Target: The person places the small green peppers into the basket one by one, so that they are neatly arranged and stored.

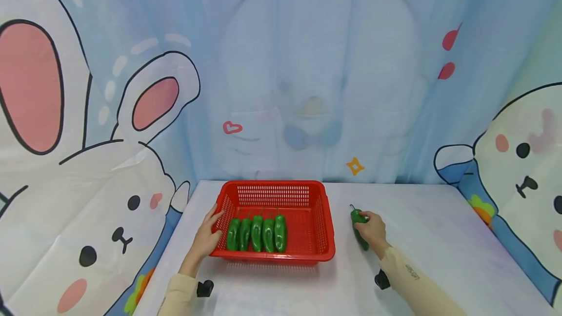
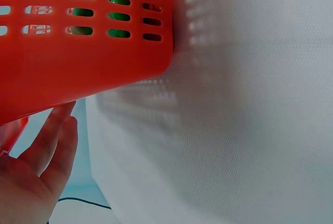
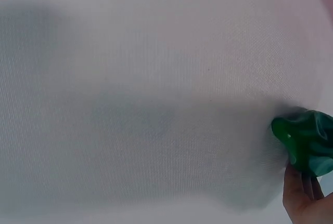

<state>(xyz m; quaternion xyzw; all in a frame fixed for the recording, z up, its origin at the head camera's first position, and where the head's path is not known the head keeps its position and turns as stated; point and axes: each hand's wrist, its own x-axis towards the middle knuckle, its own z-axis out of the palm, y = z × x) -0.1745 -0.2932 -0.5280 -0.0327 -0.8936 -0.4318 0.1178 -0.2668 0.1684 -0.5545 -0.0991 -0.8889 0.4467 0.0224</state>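
Note:
A red plastic basket (image 1: pixel 307 228) stands on the white table. Inside, along its left half, several green chili peppers (image 1: pixel 256 234) lie side by side with stems pointing away. My left hand (image 1: pixel 206 238) rests against the basket's left rim, fingers spread and fairly straight; in the left wrist view, fingers (image 2: pixel 63 146) touch the red wall. To the right of the basket, my right hand (image 1: pixel 372 230) pinches another green pepper (image 1: pixel 356 218) between thumb and fingers, stem end away. The right wrist view shows this shiny pepper (image 3: pixel 307 141) at its right edge, only partly visible.
The white table (image 1: pixel 421 223) reaches back to a blue curtain (image 1: pixel 307 87) with cartoon prints. A cartoon rabbit sheet (image 1: pixel 105 208) hangs at the left, another figure (image 1: pixel 522 169) at the right. A dark cable (image 2: pixel 83 200) shows beyond the table edge.

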